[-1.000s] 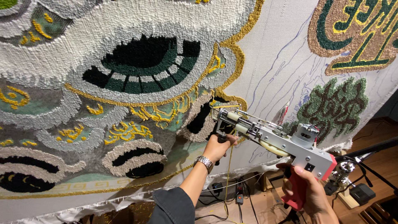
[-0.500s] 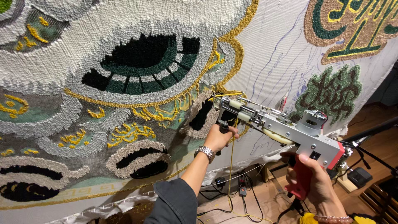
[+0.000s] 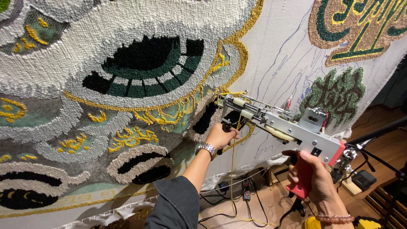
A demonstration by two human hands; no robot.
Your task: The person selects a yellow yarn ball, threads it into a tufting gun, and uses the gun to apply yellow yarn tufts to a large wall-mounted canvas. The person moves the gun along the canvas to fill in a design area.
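The silver metal tufting gun with a red handle (image 3: 282, 125) was held up against the big hanging rug cloth with white, green and gold yarn (image 3: 127, 85). The left hand (image 3: 220, 136) was closed around the black front grip. The right hand (image 3: 316, 178) was wrapped tight around the red handle. A thin yellow yarn (image 3: 232, 169) hung down from the gun toward the wooden floor (image 3: 271, 203)
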